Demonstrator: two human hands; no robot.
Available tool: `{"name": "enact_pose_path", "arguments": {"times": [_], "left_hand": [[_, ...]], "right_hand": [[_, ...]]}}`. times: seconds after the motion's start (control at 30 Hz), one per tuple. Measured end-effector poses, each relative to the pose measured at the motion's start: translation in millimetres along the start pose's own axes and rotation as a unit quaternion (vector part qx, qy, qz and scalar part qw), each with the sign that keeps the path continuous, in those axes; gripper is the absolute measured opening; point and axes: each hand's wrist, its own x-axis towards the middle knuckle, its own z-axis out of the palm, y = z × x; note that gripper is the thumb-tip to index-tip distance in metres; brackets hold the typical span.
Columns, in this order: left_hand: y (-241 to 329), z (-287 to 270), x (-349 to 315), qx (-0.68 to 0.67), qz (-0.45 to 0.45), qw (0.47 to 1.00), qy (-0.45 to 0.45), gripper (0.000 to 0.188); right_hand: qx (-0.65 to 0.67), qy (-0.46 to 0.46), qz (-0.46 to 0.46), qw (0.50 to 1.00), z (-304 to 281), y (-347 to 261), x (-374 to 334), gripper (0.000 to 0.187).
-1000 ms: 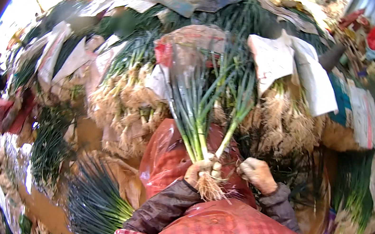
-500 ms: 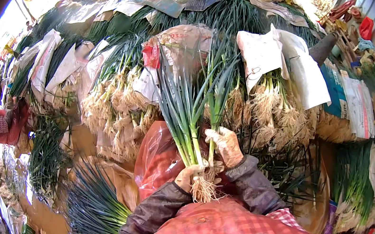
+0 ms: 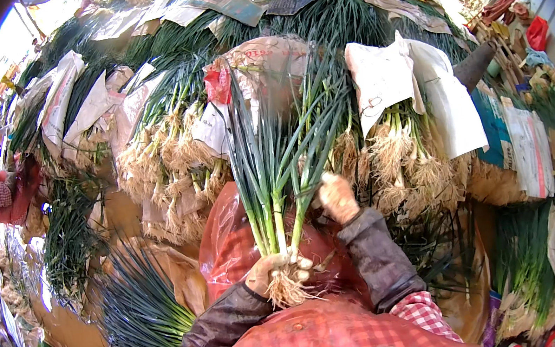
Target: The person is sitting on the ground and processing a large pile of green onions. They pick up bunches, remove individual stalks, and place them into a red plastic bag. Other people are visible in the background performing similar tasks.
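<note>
My left hand (image 3: pixel 271 271) is closed around the white root end of a small bunch of green onions (image 3: pixel 273 167), which stands upright in front of me. My right hand (image 3: pixel 337 197) is raised beside the bunch, its fingers pinched on one of the green stalks at mid height. Both forearms wear dark sleeves over red checked cloth. A red plastic bag (image 3: pixel 231 244) sits just behind the bunch, under my hands.
A tall heap of bundled green onions (image 3: pixel 168 153) with pale roots fills the view ahead, partly covered by paper sheets (image 3: pixel 407 84). A fan of thin green chives (image 3: pixel 137 307) lies at lower left. A person in red (image 3: pixel 0 195) is at far left.
My right hand has risen from beside the roots up along the stalks. My left hand keeps its hold at the roots.
</note>
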Motion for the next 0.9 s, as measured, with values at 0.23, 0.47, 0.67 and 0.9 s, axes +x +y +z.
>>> {"name": "enact_pose_path", "arguments": {"times": [0.23,0.47,0.67,0.9], "left_hand": [[-2,-17,-22,-0.068,0.016,0.998,-0.001,0.047],[3,7,-13,0.002,-0.016,1.000,0.011,0.056],[10,20,-32,0.082,0.014,0.996,0.012,0.054],[9,31,-49,-0.024,0.117,0.987,-0.111,0.053]], "right_hand": [[0.367,0.042,0.057,0.928,-127,-23,-39,0.031],[-0.010,-0.017,0.008,1.000,-66,-66,-86,0.053],[0.149,-0.080,0.033,0.985,-8,-98,-19,0.021],[0.158,-0.159,0.092,0.970,-62,-9,-15,0.021]]}}
